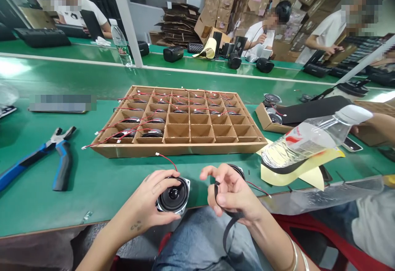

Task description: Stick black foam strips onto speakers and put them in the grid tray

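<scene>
My left hand [154, 199] wraps round a small black speaker [173, 197] with a square silver frame, held at the near edge of the green table [92, 188]. A red wire [168, 159] runs from the speaker onto the table. My right hand [230, 192] pinches a black strip [228, 227] that loops round its fingers and hangs down over my lap. Behind that hand lies a second black speaker [239, 171], partly hidden, with its own red wire [258, 188].
A cardboard divider tray [182, 149] holds several wired speakers in its left and far cells. Blue-handled pliers [46, 155] lie at the left. A plastic bottle [311, 139] held by a neighbour lies over yellow backing paper [308, 172]. Other people work beyond the conveyor.
</scene>
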{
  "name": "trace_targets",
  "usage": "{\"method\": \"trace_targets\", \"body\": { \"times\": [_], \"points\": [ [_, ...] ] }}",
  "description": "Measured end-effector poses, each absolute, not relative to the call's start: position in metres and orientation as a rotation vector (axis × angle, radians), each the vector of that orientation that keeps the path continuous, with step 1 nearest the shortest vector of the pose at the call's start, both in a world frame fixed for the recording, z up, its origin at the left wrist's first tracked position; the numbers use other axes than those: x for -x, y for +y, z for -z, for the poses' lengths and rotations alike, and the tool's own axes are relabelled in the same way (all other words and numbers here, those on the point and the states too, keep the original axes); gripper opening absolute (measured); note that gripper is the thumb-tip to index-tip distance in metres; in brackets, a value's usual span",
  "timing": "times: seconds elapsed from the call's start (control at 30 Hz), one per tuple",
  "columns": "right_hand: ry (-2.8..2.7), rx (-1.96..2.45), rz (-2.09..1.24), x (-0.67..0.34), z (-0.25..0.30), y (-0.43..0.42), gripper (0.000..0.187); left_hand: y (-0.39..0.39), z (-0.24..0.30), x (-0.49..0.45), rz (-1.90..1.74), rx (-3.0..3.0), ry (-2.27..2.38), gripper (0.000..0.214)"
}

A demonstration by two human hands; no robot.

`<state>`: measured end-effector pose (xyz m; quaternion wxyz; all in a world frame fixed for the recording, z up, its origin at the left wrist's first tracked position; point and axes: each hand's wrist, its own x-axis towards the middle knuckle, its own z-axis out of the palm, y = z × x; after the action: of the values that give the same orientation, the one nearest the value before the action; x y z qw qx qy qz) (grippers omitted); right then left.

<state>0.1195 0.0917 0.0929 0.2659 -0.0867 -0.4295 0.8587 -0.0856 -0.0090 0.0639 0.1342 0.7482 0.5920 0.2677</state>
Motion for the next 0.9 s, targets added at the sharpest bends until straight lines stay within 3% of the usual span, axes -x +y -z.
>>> {"method": "trace_targets", "body": {
  "times": [0.27, 0.37, 0.47, 0.6, 0.8, 0.9],
  "points": [
    [-1.199, 0.154, -2.577, -0.117, -0.100, 0.097, 0.050, -0.009, -0.063, 0.086, -0.780, -2.201, 1.709, 0.051],
    [-1.213, 0.293, -2.561, -0.113, -0.103, 0.098, 0.032, -0.009, -0.065, 0.085, -0.750, -2.190, 1.731, 0.051],
    [-1.315, 0.517, -2.468, -0.107, -0.106, 0.099, 0.023, -0.010, -0.068, 0.084, -0.740, -2.150, 1.741, 0.048],
    [-1.629, 0.707, -2.281, -0.099, -0.109, 0.106, 0.027, -0.011, -0.070, 0.081, -0.762, -2.051, 1.692, 0.047],
    [-2.215, 0.776, -1.966, -0.078, -0.110, 0.123, 0.014, -0.010, -0.061, 0.083, -0.803, -1.881, 1.577, 0.080],
    [-2.479, 0.738, -1.790, -0.069, -0.111, 0.129, 0.015, -0.010, -0.059, 0.085, -0.813, -1.827, 1.568, 0.085]
  ]
}}
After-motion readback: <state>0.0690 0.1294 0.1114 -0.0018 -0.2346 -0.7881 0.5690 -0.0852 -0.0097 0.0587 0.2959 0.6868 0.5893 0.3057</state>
